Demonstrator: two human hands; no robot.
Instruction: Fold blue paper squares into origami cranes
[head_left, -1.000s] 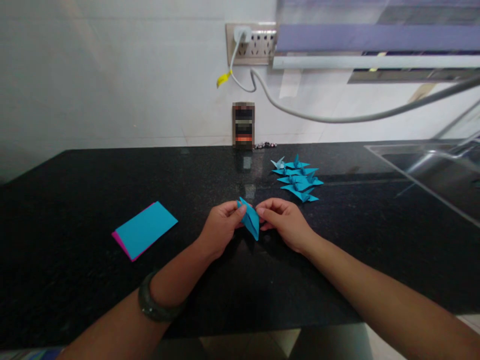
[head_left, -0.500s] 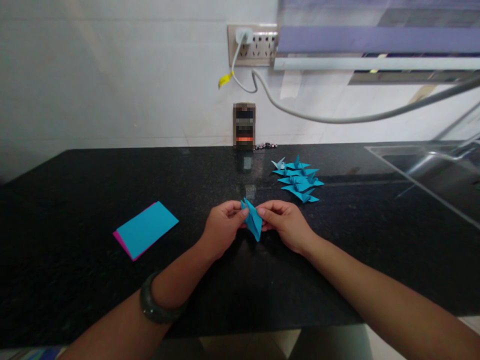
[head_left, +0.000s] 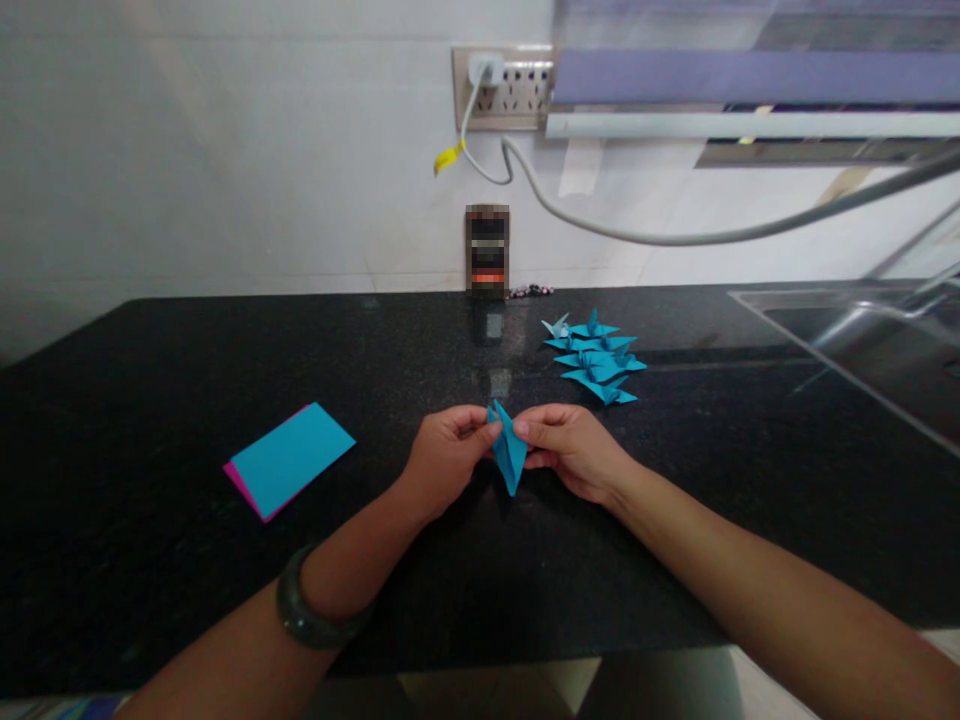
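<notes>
Over the black counter (head_left: 187, 380), both hands apparently pinch the folded paper (head_left: 508, 452) between them.

Blue-and-pink paper stack (head_left: 289, 458) at left — folded blue cranes (head_left: 596, 357) mid-counter, steel sink (head_left: 840, 325) at right.

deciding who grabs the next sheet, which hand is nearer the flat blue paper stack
Left. The left hand is to the right of the flat paper stack, not touching it; the right hand is farther right, beyond the folded blue piece both hands pinch.

Matt paper piece (head_left: 508, 450) — glossy stone counter (head_left: 150, 400)
</notes>
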